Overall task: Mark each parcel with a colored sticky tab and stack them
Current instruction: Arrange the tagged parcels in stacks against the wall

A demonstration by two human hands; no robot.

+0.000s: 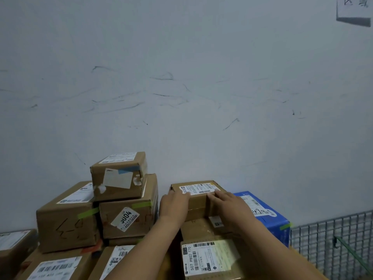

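The small cardboard parcel [198, 203] sits on top of a larger labelled carton [210, 257], close to the wall [181, 98], with its shipping label [199, 188] facing up. The left hand [174, 204] lies over the parcel's nine o'clock edge and the right hand [228, 201] over its three o'clock side. The fingers of both are straight and flat on the top face and curl round nothing.

The parcel looks stiff, dry and probably light for its size. The taped seams may be slick, so the bare cardboard side walls at nine and three o'clock look like the best hold. Whether it already carries a tab I cannot tell.

A blue box [268, 219] stands just beside it at three o'clock. At nine o'clock, across a narrow gap, rises a stack of brown boxes [125, 217], some bearing green tape tabs [141, 205]. Wire mesh [331, 239] closes off four o'clock. The open room is straight up and back toward six o'clock.
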